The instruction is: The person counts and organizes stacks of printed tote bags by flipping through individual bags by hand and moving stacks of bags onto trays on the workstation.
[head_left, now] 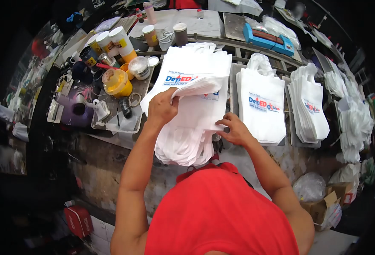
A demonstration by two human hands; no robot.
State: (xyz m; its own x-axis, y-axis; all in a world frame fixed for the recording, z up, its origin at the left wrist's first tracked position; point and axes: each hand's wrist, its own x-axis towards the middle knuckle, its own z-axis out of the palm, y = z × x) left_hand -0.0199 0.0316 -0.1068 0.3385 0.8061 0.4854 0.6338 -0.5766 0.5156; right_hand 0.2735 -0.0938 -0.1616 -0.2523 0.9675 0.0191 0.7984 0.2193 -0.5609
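Observation:
A thick stack of white fabric handle bags (187, 68) printed with blue and red "DepED" lettering lies in front of me. My left hand (162, 108) is closed on its left side, around the edge of several bags folded over on top. Their fold partly covers the print. My right hand (236, 131) pinches the lower right edge of the stack between thumb and fingers. Below, a bunch of white loop handles (185, 146) hangs over the table's near edge.
To the right lie a second bag stack (261, 106) and a third bag stack (308, 104). Paint tubs, including a yellow bucket (117, 83), crowd the left. A blue sealing machine (269, 39) stands behind. Cardboard boxes (323, 208) sit low right, and a red cooler (78, 221) low left.

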